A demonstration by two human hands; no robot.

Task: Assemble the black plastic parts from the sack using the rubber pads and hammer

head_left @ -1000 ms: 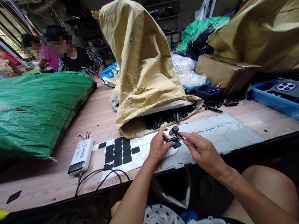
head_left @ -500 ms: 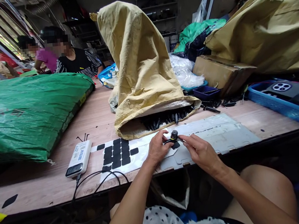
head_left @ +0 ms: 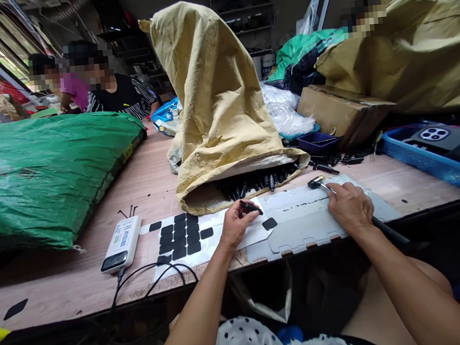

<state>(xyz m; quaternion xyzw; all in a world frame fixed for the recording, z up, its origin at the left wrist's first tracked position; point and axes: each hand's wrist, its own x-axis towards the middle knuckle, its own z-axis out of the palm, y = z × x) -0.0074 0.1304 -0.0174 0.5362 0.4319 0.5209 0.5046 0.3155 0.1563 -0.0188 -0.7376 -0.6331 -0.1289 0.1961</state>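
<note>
My left hand (head_left: 234,223) pinches a small black rod-like part (head_left: 251,207) above the white sheet's right end. My right hand (head_left: 350,205) is closed around a small hammer. Its dark hammer head (head_left: 316,182) rests over the grey board (head_left: 310,222), and its black handle sticks out behind my wrist. Between the hands lies a single black rounded-square patch (head_left: 269,224). Left of my left hand, the white sheet (head_left: 220,243) carries several more black patches (head_left: 179,236) in rows.
An open tan sack (head_left: 215,98) holding black parts (head_left: 263,183) stands behind my hands. A white power bank (head_left: 121,245) with cables lies left. Green sack (head_left: 53,177), blue tray (head_left: 434,162) and cardboard box (head_left: 337,112) flank the table. Two people (head_left: 114,94) sit at back left.
My right hand has moved right with the hammer, away from my left hand, and its grip has closed. The part in my left hand now shows, raised slightly off the board.
</note>
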